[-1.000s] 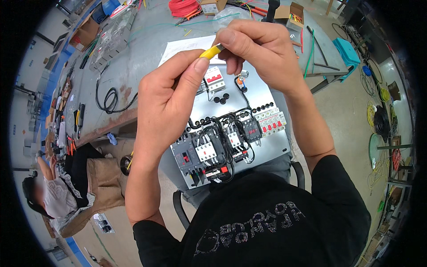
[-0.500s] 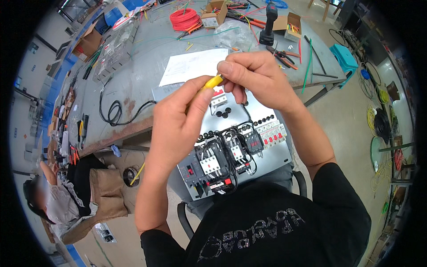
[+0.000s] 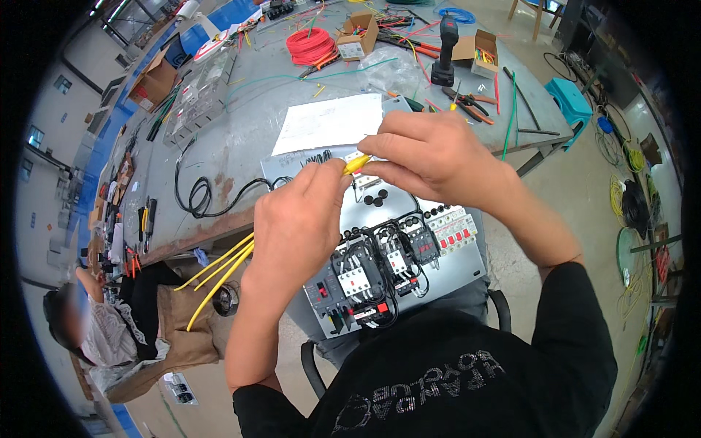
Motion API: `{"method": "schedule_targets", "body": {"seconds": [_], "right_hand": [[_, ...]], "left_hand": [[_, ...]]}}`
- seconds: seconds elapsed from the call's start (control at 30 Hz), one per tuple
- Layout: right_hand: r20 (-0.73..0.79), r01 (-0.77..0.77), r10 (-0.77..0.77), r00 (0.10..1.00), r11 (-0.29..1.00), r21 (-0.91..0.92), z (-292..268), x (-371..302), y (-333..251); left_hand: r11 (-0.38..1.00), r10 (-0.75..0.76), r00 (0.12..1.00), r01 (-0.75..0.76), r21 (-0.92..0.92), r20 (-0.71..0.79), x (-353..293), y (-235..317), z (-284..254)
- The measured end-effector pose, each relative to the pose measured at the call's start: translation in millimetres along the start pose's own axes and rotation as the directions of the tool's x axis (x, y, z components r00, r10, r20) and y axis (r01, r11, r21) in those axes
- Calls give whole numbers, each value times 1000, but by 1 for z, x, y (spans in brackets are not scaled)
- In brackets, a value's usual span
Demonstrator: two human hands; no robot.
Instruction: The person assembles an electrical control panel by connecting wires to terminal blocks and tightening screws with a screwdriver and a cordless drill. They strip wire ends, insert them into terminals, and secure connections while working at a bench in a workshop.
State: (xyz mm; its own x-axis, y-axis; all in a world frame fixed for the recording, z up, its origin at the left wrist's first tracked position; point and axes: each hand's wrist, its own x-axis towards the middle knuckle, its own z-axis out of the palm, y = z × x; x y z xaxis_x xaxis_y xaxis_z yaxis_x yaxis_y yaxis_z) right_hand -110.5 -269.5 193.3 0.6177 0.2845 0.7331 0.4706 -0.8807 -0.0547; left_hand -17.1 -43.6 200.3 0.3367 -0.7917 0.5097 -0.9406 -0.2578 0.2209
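Note:
A bundle of yellow wires (image 3: 356, 165) is pinched between both my hands, above the far part of an electrical panel. My left hand (image 3: 299, 223) is closed round the bundle, whose long tails stick out past that wrist to the left. With thumb and fingers, my right hand (image 3: 442, 157) grips the short ends. The grey metal panel (image 3: 365, 217) rests on my lap against the table edge. Mounted on it are contactors (image 3: 355, 282) joined by black wiring and a row of breakers with red switches (image 3: 454, 236). My hands partly cover another breaker at the panel's far end.
On the metal table (image 3: 241, 150) lie white paper (image 3: 325, 123), a black cable (image 3: 206, 193), a red wire coil (image 3: 310, 45), a cordless driver (image 3: 445, 55) and pliers (image 3: 475, 108). A turquoise stool (image 3: 569, 102) stands right. Another person (image 3: 109, 321) sits at left.
Both hands have come lower and closer to the panel, still on the yellow wires. Several yellow tails now show left of my left wrist. The whole view has shifted slightly.

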Motion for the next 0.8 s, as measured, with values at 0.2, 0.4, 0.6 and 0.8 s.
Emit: {"method": "schedule_targets", "body": {"seconds": [0.2,0.4,0.6,0.8], "right_hand": [[37,53,-50,998,996,-74,-5,10,3],[35,69,-65,997,986,-149,4,10,4],[-27,96,-100,995,989,-111,12,10,10],[-74,79,-86,994,992,-96,12,14,8]], "left_hand": [[998,15,997,-10,69,-81,-1,0,1],[993,35,997,-27,112,-68,-2,-1,2],[980,46,998,-35,196,-51,2,0,0],[977,46,993,-21,213,-109,4,1,5]]}}
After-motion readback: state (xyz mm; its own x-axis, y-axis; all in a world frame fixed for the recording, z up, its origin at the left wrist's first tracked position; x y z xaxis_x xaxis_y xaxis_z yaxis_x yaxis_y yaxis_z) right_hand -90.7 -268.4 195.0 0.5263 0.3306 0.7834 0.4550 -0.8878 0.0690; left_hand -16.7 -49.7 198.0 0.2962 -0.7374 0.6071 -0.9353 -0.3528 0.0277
